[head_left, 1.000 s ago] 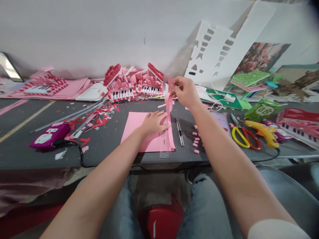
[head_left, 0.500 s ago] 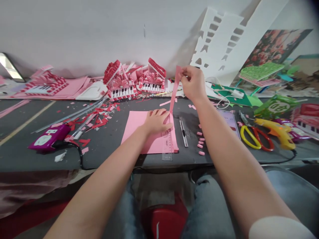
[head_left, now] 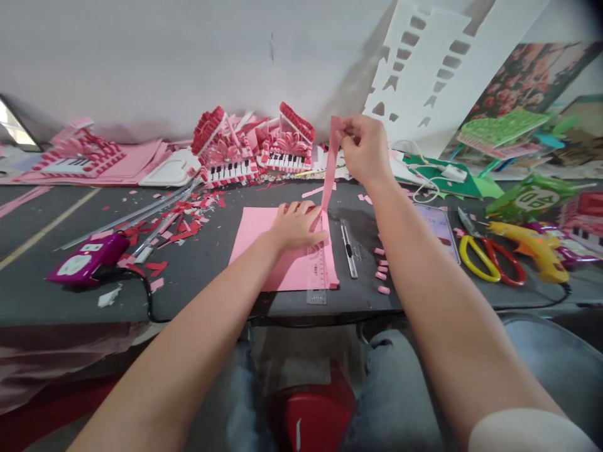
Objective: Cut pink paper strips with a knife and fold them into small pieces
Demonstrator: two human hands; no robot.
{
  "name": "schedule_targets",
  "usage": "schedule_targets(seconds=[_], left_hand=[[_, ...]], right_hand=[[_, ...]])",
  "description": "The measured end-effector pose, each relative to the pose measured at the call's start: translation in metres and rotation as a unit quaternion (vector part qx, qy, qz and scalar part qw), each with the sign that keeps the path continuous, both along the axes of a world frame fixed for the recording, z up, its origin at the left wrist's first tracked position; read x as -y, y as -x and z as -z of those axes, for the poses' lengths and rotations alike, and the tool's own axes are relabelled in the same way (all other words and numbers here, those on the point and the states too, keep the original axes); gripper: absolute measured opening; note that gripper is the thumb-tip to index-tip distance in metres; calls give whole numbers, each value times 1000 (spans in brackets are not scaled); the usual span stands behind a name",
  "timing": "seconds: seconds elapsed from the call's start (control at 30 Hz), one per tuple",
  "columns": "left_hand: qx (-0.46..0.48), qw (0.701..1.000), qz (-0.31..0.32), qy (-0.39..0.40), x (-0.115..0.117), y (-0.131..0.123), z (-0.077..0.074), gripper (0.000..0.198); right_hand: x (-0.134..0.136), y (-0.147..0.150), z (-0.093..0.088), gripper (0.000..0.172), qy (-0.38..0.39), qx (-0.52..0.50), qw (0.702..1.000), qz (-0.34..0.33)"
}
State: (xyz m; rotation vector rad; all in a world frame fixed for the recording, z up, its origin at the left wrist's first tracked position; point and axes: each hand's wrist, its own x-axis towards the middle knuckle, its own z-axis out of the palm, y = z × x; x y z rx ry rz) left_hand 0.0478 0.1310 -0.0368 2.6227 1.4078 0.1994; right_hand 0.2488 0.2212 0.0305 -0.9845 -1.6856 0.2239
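Note:
In the head view a pink foam or paper sheet (head_left: pixel 264 257) lies on the dark table, with a clear ruler (head_left: pixel 316 285) along its right side. My left hand (head_left: pixel 296 227) lies flat on the sheet and ruler, fingers spread, hiding the ruler's upper part. Above the sheet's far right corner, my right hand (head_left: pixel 365 147) pinches the top end of a narrow pink strip (head_left: pixel 331 166). The strip hangs down to the sheet's edge near my left fingertips; whether it is still joined there I cannot tell. A utility knife (head_left: pixel 349 251) rests just right of the sheet.
Several small pink rolls (head_left: pixel 382 276) and a phone (head_left: pixel 436 229) lie beneath and beside my right forearm. Further right are scissors (head_left: pixel 490 257) and a yellow glue gun (head_left: pixel 532 245). A purple box (head_left: pixel 87 260) with a cable, scraps (head_left: pixel 183 229) and piano models (head_left: pixel 287 141) stand around.
My right hand and the strip's top end have risen slightly. My left hand stays on the ruler and sheet. The whole view has shifted a little.

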Motion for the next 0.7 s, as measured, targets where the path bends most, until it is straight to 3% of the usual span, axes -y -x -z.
schedule_targets(seconds=[0.33, 0.7], left_hand=[[13, 1000, -3, 3, 4, 0, 1, 64], [40, 999, 2, -1, 5, 2, 4, 58]], right_hand=[[7, 0, -14, 31, -20, -2, 999, 28], [6, -10, -12, 36, -36, -10, 999, 38]])
